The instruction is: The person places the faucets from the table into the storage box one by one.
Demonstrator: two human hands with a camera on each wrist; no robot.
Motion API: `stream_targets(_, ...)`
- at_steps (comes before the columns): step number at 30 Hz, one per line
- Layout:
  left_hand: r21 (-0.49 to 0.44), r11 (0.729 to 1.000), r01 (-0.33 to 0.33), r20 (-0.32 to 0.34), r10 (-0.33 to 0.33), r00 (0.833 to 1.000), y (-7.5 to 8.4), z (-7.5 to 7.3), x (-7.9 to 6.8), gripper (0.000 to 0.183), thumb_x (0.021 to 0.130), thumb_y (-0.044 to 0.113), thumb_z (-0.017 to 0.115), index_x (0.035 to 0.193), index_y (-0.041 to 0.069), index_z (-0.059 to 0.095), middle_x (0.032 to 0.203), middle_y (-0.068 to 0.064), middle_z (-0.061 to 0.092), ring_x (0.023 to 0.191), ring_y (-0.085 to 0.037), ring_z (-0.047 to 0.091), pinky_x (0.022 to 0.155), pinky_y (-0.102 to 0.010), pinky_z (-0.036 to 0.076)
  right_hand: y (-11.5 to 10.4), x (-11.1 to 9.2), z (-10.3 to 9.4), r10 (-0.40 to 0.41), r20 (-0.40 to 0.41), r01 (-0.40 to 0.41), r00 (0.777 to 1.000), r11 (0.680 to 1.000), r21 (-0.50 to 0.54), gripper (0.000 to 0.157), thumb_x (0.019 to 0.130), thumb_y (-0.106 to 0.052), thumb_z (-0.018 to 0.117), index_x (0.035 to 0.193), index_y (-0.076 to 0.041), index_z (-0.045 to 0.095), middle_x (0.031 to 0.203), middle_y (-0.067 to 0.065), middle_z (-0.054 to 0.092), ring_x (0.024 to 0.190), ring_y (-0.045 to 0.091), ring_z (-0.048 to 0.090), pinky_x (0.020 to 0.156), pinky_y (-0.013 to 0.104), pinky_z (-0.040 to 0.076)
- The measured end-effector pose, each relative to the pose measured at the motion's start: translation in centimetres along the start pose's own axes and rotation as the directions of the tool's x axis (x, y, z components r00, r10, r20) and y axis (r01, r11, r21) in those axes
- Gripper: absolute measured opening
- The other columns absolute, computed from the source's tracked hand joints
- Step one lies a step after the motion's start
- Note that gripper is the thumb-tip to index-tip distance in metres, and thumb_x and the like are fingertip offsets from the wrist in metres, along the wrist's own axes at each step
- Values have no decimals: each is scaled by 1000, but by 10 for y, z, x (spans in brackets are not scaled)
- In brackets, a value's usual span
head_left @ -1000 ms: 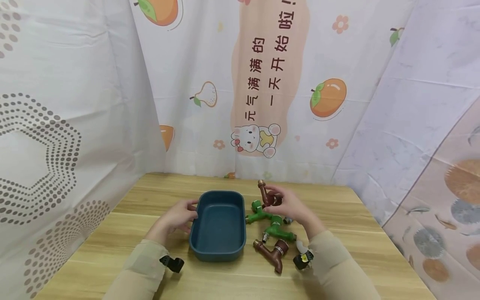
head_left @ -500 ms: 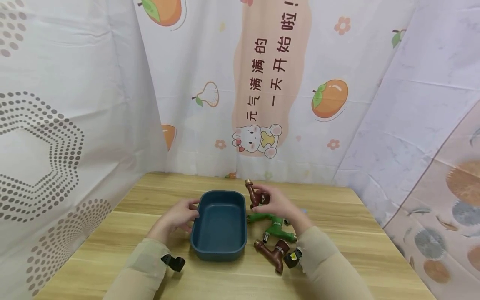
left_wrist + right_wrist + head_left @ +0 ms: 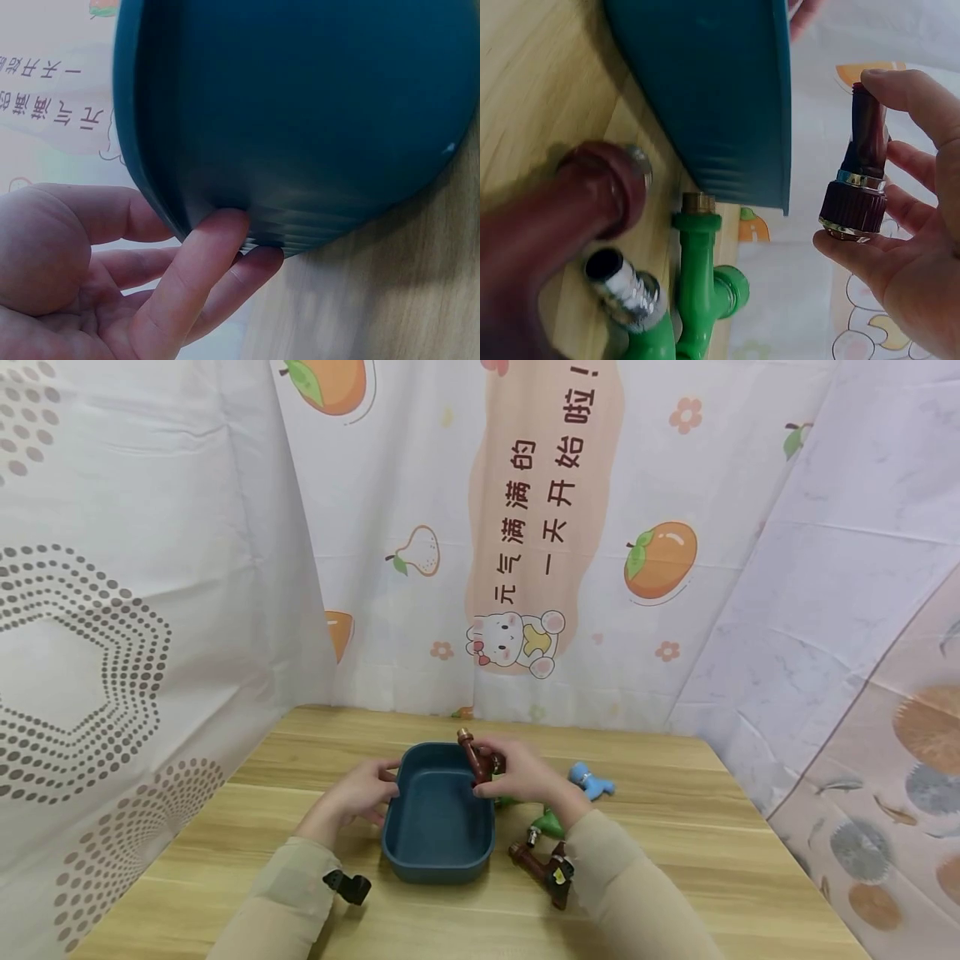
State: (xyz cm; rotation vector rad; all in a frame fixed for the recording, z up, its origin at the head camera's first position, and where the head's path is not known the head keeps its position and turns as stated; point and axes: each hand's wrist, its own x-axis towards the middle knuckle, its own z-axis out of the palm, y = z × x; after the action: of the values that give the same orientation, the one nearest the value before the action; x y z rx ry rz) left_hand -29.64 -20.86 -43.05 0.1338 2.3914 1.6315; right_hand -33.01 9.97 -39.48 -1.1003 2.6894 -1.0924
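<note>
One glossy brown, brass-tipped tap (image 3: 474, 760), pinched by the right hand (image 3: 525, 772) at the right rim of the blue rounded-rectangular bin (image 3: 438, 872), could snag there if lowered early; left hand (image 3: 360, 792), fingers relaxed, touches the opposite side

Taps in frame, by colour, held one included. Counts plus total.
Brown: 2 (held tap in the right hand; loose brown tap on the table)
Green: 2 (brass-ended green tap, chrome-ended green tap; both partly hidden in the head view)
Blue: 1 (blue tap)
Total: 5
</note>
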Motion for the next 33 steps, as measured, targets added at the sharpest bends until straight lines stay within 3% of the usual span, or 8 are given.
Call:
stream_targets(10,4,1000,7,-6,-7,1000,1,0,-1,63,94,-5,54,154,-1,39,130,-30,57,105,-39,68,57,-44,61,-10,23,17,14,62,-8,998,996,-94,69,81,-26,87,144,-17,58,122,0,64,102,14,60,89,32,54)
stream_targets(17,0,1000,7,-14,-7,1000,0,-1,1,62,93,-5,55,154,-1,40,129,-30,58,106,-40,67,56,-44,61,-10,34,29,40,94,-25,995,988,-155,69,82,-26,86,144,-16,57,127,1,64,109,15,58,97,35,51)
stream_targets(28,-9,1000,0,-20,0,1000,-1,1,1,62,93,-6,55,153,-1,41,124,-27,60,103,-37,68,55,-43,61,-7,37,37,68,92,-51,993,983,-177,67,79,-22,88,140,-15,61,127,5,61,109,17,57,97,35,51)
stream_targets(33,-11,1000,-2,-7,2,1000,-1,0,0,63,93,-6,54,154,-1,39,127,-29,58,106,-39,67,55,-42,61,-7,36,37,107,92,-88,990,978,-189,66,82,-22,87,142,-14,60,135,8,58,119,22,56,103,40,49)
